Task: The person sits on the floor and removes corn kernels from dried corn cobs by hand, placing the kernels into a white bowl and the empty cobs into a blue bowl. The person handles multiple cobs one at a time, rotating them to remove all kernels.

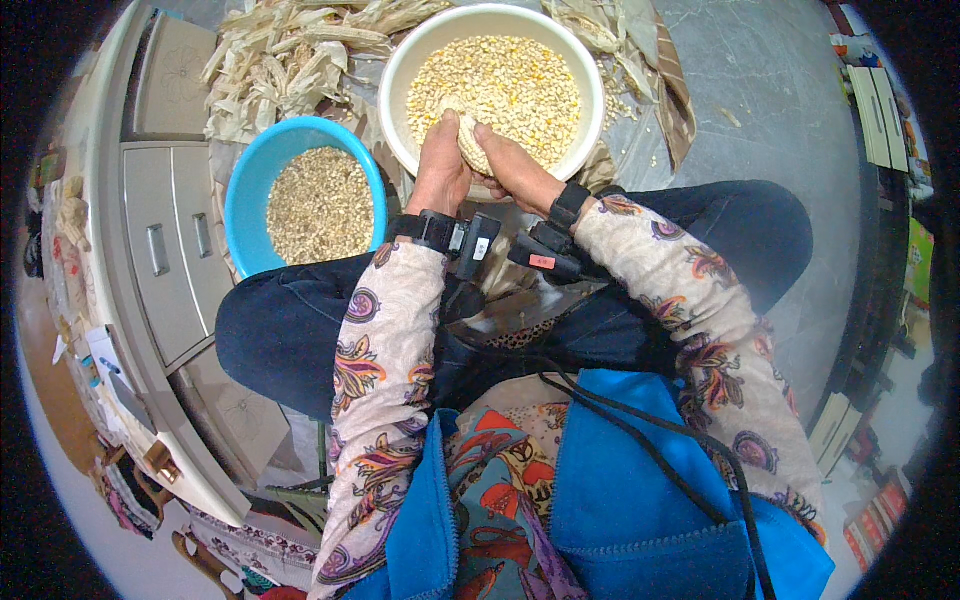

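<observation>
An ear of pale corn (472,146) is gripped between my left hand (442,165) and my right hand (521,166), just over the near rim of a large white basin (595,120). Both thumbs press on the ear from either side. Loose yellow and white corn kernels (502,82) lie in the basin beyond my hands. To the left of my left hand stands a blue plastic basin (244,195), holding more kernels (322,202) of a duller tan colour.
Dry corn husks and cobs (277,82) are heaped at the upper left, with more husks (592,30) beyond the white basin. A cabinet (169,225) stands on the left. Scattered kernels lie on a brown sheet (673,90) over the grey floor (757,97).
</observation>
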Tool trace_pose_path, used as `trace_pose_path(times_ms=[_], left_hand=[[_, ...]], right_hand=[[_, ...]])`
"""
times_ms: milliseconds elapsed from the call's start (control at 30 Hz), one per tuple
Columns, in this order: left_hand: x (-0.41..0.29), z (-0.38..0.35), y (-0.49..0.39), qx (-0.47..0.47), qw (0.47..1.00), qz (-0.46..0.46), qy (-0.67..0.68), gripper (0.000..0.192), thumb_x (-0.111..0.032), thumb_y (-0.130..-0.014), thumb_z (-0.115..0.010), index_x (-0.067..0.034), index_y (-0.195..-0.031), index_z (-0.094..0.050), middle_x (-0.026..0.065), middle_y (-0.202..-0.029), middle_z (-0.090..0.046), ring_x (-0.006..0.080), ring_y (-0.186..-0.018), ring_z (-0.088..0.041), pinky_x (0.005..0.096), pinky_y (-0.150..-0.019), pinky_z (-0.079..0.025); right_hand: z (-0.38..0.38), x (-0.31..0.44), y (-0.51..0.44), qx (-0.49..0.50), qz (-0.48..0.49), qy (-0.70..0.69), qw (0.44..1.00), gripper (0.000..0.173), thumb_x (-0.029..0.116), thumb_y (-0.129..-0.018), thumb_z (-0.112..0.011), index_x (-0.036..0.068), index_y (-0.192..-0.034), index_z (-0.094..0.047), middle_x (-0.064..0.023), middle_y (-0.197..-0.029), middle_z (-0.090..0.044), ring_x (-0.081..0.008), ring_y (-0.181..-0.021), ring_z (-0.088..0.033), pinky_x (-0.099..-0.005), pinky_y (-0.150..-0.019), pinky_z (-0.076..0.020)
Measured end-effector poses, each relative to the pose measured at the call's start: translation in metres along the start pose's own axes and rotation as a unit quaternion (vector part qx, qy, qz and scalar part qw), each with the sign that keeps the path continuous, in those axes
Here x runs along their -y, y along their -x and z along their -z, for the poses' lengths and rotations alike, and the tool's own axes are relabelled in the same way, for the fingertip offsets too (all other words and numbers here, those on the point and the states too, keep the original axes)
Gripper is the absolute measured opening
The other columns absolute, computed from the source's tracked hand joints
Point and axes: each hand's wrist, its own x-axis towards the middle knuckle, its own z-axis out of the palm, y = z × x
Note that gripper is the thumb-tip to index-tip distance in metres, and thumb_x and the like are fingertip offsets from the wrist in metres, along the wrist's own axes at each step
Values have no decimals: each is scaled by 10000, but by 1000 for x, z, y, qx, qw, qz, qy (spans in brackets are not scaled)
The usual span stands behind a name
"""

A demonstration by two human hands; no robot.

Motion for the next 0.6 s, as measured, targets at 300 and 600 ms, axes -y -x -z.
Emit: trace_pose_path(times_ms=[300, 600], left_hand=[[9, 2, -1, 22, 998, -50, -43, 305, -234, -918, -345, -11, -1110, -425, 123, -1032, -528, 239, -938, -531, 375, -822, -439], [-9, 6, 7, 45, 995, -45, 77, 353, -313, -920, -344, -13, -1084, -433, 112, -963, -541, 231, -920, -528, 378, -812, -438]], right_hand=[[4, 4, -6, -61, -19, 44, 997, 580, 476, -889, -230, 33, -798, -595, -49, -635, -504, -139, -516, -433, -268, -416, -353], [12, 9, -1, 89, 36, -39, 995, 481, 433, -889, -295, 41, -1130, -435, -13, -733, -470, -101, -558, -411, -226, -413, -331]])
